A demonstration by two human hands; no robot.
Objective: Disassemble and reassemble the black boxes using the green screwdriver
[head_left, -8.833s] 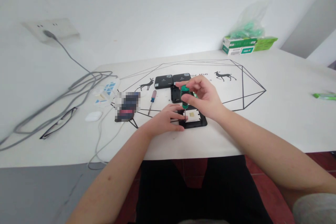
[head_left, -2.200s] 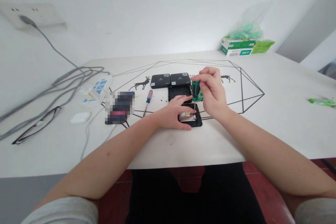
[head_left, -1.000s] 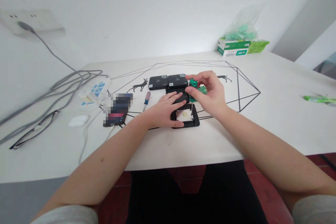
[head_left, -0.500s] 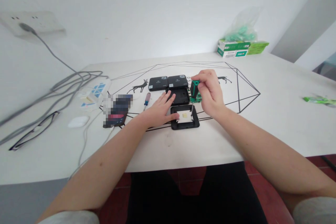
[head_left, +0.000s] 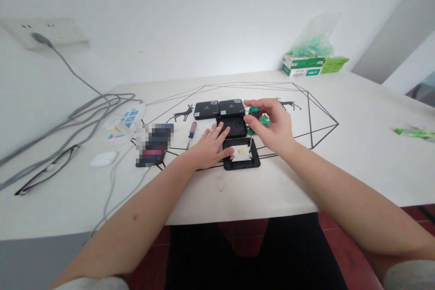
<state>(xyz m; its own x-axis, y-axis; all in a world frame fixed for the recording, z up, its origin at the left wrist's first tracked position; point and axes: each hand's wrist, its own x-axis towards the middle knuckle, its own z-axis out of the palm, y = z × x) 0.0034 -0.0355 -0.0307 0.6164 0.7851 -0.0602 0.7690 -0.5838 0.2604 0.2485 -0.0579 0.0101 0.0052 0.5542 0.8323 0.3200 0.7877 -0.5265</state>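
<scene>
My right hand (head_left: 273, 122) grips the green-and-black handle of a screwdriver (head_left: 253, 115) between thumb and fingers. The shaft points down at the right side of a silvery plate (head_left: 238, 157) with a pale yellow square on it. That plate sits inside an open black plastic case half (head_left: 242, 166) lying on the table. Fingers spread, my left hand (head_left: 211, 147) lies flat, its thumb on the left edge of the plate. Its fingertips reach the empty black shell (head_left: 234, 127) just behind. A green circuit board (head_left: 264, 120) shows partly behind my right hand.
Two closed black boxes (head_left: 206, 109) stand side by side behind the shell. To the left are a second screwdriver (head_left: 192, 130), a phone (head_left: 155, 145), a white earbud case (head_left: 103, 158), glasses (head_left: 47, 170) and grey cables (head_left: 102, 99). Green-and-white boxes (head_left: 302, 63) are at the back right.
My right hand has sunk slightly and its fingers have loosened and re-spread around the screwdriver handle. My left hand holds its place; the whole view has shifted a little.
</scene>
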